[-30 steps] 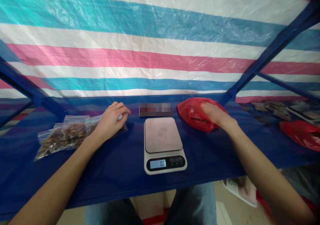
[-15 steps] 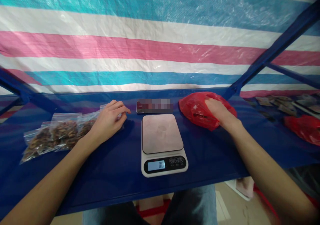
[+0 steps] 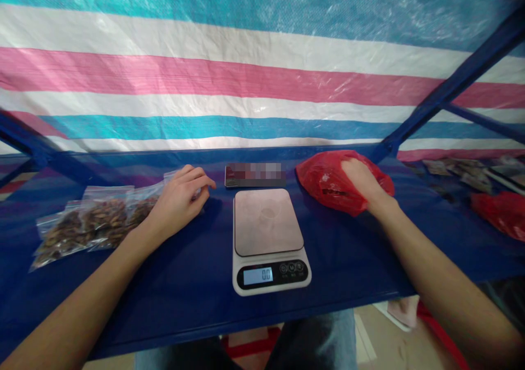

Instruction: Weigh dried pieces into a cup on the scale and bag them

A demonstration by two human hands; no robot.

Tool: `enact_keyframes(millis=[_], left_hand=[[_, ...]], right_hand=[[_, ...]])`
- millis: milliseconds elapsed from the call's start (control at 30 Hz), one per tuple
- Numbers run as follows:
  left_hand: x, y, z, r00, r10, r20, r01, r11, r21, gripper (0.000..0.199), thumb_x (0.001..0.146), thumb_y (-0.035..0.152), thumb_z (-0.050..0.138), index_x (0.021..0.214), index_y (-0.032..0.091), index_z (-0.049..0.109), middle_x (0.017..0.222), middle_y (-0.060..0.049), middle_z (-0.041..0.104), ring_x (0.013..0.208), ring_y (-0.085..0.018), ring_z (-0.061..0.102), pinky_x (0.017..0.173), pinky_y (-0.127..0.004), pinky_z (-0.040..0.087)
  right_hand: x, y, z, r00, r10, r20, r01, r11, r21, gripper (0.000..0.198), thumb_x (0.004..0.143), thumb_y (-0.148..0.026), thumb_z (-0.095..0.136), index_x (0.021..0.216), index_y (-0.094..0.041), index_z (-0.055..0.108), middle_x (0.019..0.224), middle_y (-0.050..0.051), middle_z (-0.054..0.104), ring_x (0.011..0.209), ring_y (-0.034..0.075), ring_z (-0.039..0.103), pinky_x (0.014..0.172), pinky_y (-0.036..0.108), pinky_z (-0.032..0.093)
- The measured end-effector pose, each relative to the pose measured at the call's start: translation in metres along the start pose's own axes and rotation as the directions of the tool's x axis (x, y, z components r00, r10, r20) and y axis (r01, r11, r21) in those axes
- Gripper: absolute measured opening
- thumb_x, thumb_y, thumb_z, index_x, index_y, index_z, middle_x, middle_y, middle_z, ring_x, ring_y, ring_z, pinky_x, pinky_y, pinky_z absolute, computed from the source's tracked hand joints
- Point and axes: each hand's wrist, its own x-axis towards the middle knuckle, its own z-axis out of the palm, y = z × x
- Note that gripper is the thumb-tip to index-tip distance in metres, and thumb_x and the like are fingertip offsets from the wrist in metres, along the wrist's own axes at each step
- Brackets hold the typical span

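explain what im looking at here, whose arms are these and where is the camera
The camera sits on a person's head and looks forward and down, so the two bare arms reaching in from the bottom are that person's own. There is no machine here, only hands.

They work at a blue table with a striped plastic sheet hanging behind it. In the middle stands a small kitchen scale; its plate is bare and the display reads 0.0.

The left hand rests on clear bags filled with brown dried pieces, its fingers curled over the nearest one. The right hand lies on a crumpled red plastic bag; whether it grips the bag or reaches inside is hard to tell.

A blurred dark flat thing lies behind the scale, and another red bag sits far right.
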Motion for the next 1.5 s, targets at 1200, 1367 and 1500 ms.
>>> enact_keyframes(millis=[1200,1367,1500], left_hand=[[0.000,-0.001,-0.001,1.000,-0.013,0.026,0.013,1.000,-0.005,0.026,0.100,0.013,0.047,0.094,0.018,0.072,0.091,-0.007,0.069,0.091,-0.024,0.055,0.081,-0.039,0.045],[0.000,0.000,0.000,1.000,-0.008,0.023,0.008,1.000,-0.001,0.026,0.100,0.013,0.047,0.093,0.018,0.072,0.092,-0.007,0.070,0.091,-0.024,0.055,0.081,-0.039,0.044],[0.000,-0.001,-0.001,1.000,-0.009,0.019,0.009,1.000,-0.004,0.026,0.100,0.013,0.047,0.093,0.018,0.071,0.092,-0.007,0.070,0.091,-0.025,0.055,0.081,-0.039,0.045]], right_hand=[[-0.001,-0.168,-0.070,0.792,-0.588,0.162,0.440,0.735,0.517,0.016,0.106,-0.020,0.062,0.104,-0.018,0.077,0.100,0.006,0.073,0.086,0.016,0.070,0.078,0.028,0.051],[0.002,-0.174,-0.074,0.730,-0.632,0.260,0.441,0.726,0.528,0.020,0.106,-0.019,0.060,0.097,-0.019,0.077,0.101,0.005,0.071,0.084,0.015,0.068,0.075,0.027,0.048],[0.005,-0.177,-0.075,0.708,-0.657,0.261,0.454,0.705,0.545,0.020,0.106,-0.018,0.061,0.097,-0.018,0.080,0.104,0.006,0.073,0.086,0.015,0.069,0.078,0.028,0.050]])
